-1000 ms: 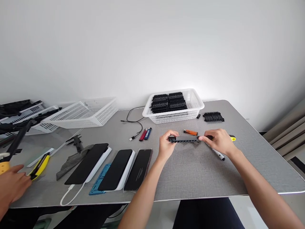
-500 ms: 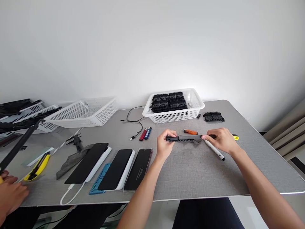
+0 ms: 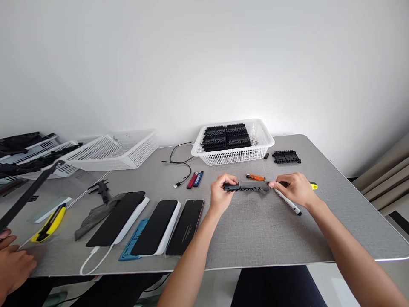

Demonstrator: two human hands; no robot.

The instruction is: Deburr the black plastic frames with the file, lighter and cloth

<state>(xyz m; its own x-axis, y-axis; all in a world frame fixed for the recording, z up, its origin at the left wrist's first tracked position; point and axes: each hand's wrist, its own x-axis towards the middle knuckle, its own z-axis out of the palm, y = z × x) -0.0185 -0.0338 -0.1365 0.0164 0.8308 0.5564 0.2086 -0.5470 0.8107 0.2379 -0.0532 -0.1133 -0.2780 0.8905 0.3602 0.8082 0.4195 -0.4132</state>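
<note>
My left hand (image 3: pixel 220 194) pinches the left end of a toothed black plastic part (image 3: pixel 232 187) held edge-on above the table. Closed around the handle of a utility knife (image 3: pixel 314 186), yellow at its butt end, is my right hand (image 3: pixel 297 188). Its grey blade (image 3: pixel 252 185) lies lengthwise along the part's top edge. A thin, ragged scrap (image 3: pixel 263 192) hangs near the blade's right end. Below the right hand lies a white marker (image 3: pixel 288 202), and just beyond the part lies an orange lighter (image 3: pixel 255 177).
A white basket (image 3: pixel 234 158) holds stacked black parts; another black part (image 3: pixel 286 157) lies to its right. Several phones, including one (image 3: pixel 155 228), lie left of my forearm. At far left, a co-worker's hand (image 3: pixel 15 264) holds a long black strip (image 3: pixel 28 196) near a yellow cutter (image 3: pixel 53 224).
The blade and my right hand have shifted very slightly left along the part. The co-worker's hand and black strip have moved a little.
</note>
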